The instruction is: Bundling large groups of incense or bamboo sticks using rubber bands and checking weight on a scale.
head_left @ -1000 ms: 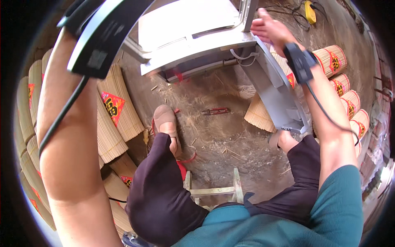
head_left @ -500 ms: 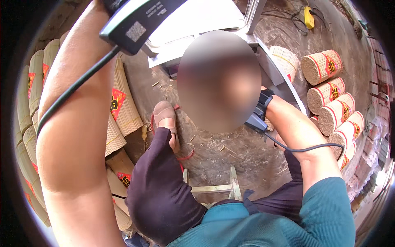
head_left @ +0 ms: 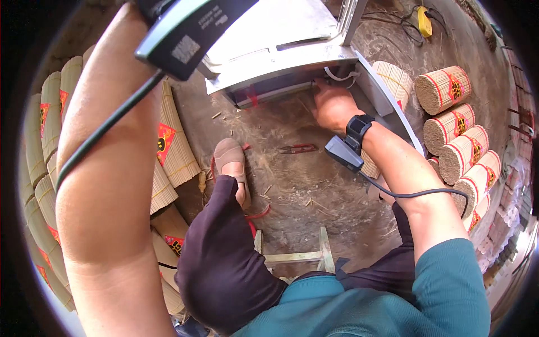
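My right hand (head_left: 337, 108) reaches to the open front compartment of a white and metal machine (head_left: 247, 78). Its fingers look curled at the compartment's edge, and whatever they hold is hidden. Close by inside hangs a loop of pale strap (head_left: 342, 75). A black band with a small dark device (head_left: 343, 154) is on my right wrist, its cable running along the forearm. My left arm (head_left: 106, 168) stretches up past the machine's left side; a black device (head_left: 188, 42) covers its end, and the hand is out of sight. Red-handled snips (head_left: 298, 149) lie on the floor.
Bundles of thin sticks with red labels stand at left (head_left: 174, 137) and are stacked at right (head_left: 443, 90). A yellow power strip (head_left: 424, 21) with dark cables lies at the far right. Stick scraps litter the floor (head_left: 292, 191); a wooden stool frame (head_left: 292, 258) is below me.
A blurred patch earlier covered my right hand and the compartment; both now show, along with the snips. The whole view has shifted slightly, while my arms keep nearly the same pose.
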The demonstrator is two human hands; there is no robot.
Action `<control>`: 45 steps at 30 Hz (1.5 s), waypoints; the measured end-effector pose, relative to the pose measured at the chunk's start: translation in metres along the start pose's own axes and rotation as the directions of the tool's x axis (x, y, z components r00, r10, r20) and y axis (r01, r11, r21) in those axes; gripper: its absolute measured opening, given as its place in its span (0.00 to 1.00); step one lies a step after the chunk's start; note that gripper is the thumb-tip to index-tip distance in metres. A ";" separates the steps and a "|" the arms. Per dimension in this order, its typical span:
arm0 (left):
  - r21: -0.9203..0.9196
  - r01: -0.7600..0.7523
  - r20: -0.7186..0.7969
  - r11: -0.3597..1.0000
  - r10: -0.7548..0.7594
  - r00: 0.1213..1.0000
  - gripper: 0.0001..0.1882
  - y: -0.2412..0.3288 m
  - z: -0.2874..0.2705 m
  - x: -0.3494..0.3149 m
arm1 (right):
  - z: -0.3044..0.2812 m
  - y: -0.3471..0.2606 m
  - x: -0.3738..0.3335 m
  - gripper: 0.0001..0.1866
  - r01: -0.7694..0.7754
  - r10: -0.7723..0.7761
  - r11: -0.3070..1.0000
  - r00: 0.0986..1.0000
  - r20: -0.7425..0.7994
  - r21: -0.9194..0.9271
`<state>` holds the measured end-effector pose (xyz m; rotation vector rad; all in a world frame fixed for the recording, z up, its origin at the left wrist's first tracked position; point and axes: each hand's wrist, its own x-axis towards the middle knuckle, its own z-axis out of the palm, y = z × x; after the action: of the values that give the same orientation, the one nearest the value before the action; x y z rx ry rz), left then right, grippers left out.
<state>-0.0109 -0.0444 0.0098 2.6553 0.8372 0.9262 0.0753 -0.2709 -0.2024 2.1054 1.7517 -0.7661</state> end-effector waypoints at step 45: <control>-0.130 -0.094 -0.043 0.987 0.089 0.995 0.11 0.019 0.002 -0.022 | -0.052 0.105 0.072 0.29 0.321 -0.090 0.533 0.941 -0.325 0.783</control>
<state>-0.0159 -0.0726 0.0039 2.5890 0.6420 1.0178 0.1966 -0.2061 -0.2124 2.6640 2.0369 -1.7771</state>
